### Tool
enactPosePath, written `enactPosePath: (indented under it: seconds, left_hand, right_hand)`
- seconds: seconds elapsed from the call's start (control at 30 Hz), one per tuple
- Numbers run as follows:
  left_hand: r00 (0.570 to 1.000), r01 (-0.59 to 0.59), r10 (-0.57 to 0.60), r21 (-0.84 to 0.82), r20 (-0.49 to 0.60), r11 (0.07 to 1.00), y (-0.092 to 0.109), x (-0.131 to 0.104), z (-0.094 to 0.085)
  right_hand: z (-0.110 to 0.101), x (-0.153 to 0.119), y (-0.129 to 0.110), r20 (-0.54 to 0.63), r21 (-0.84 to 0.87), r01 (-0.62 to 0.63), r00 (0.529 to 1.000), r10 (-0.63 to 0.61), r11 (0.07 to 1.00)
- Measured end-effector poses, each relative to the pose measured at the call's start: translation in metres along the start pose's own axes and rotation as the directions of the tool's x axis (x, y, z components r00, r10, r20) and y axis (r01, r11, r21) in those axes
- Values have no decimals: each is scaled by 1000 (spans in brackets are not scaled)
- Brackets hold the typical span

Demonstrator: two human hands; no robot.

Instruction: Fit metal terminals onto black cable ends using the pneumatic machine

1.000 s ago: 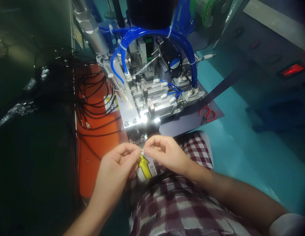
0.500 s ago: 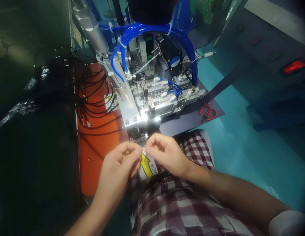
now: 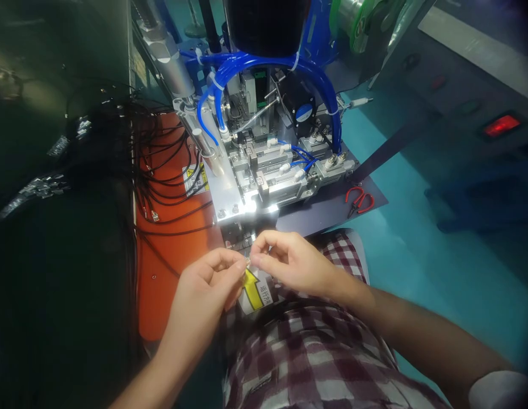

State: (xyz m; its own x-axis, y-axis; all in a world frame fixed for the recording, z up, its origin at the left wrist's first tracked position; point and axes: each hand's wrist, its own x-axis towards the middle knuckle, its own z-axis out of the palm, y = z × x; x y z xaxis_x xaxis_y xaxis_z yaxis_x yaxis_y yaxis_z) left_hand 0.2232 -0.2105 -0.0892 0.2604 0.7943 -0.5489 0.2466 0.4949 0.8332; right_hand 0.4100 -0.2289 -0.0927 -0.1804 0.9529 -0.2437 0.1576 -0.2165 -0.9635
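One tiny part (image 3: 247, 262) is pinched by the left hand (image 3: 196, 289), between thumb and forefinger, near the arrow label (image 3: 256, 295) and in front of the machine (image 3: 285, 179) — the right hand (image 3: 300, 264) is held beside it, fingertips curled in at the part, though whether it is gripped there cannot be told. Black cables (image 3: 140, 145) are spread over the orange board (image 3: 155, 309); red pliers (image 3: 365, 205) are seen on the plate (image 3: 323, 215)

The left hand (image 3: 210, 278) is pinching, thumb against forefinger, left of the yellow arrow (image 3: 253, 291); the right hand (image 3: 292, 261) is pinching above the arrow's right, fingertips nearly meeting the left's. Both forearms are slanting outward below the arrow.
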Motion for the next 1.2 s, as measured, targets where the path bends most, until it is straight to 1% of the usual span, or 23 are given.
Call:
enactPosePath:
  seconds: [0.07,0.13,0.3,0.37,0.43,0.5,0.57,0.6,0.7,0.77,0.83,0.93,0.97,1.0,1.03,1.2]
  left_hand:
    - [1000,21,-21,4,8,1000,0,1,0]
    - [999,34,-34,25,16,999,1,2,-1]
    - [998,-10,3,105,62,994,4,3,-4]
    - [997,-61,54,148,50,987,6,2,-3]
    - [987,-157,161,221,1,963,8,1,-1]
    - [955,-266,294,332,-36,905,8,2,0]
    - [905,-375,426,458,-10,806,7,5,1]
    - [870,-432,492,519,24,738,6,7,2]
    - [736,-572,664,642,128,510,6,15,3]
    - [674,-606,721,680,163,412,7,22,4]
    - [629,-620,753,709,194,335,6,29,4]
    - [545,-625,804,754,237,201,2,36,2]
    - [522,-623,817,763,243,171,0,38,1]
    - [513,-619,823,769,244,158,-2,39,0]
    - [513,-618,823,770,244,158,-4,39,-1]
    - [540,-622,804,762,247,183,-10,41,-4]
  right_hand:
    - [0,1,-3,4,-27,14,1000,-14,1000]
    - [-1,2,-5,12,-18,22,1000,-22,1000]
    - [-4,3,-4,38,34,14,999,-16,999]
    - [-5,4,-2,25,37,10,1000,-11,999]
    - [-5,5,1,5,54,14,1000,-14,998]
    - [-6,6,6,-8,94,7,1000,-6,996]
    - [-6,8,11,-20,141,-18,1000,21,990]
    - [-7,9,13,-32,159,-28,999,34,987]
    - [-10,12,20,-94,184,-32,994,50,982]
    - [-11,16,24,-123,189,-21,991,45,982]
    - [-12,21,27,-133,198,-18,990,45,980]
    - [-11,28,31,-139,230,-11,989,44,973]
    - [-11,30,32,-138,248,-13,989,49,969]
    - [-10,32,33,-135,267,-18,989,56,964]
    - [-9,33,34,-131,284,-26,989,66,958]
    - [-4,35,34,-141,300,-77,982,124,951]
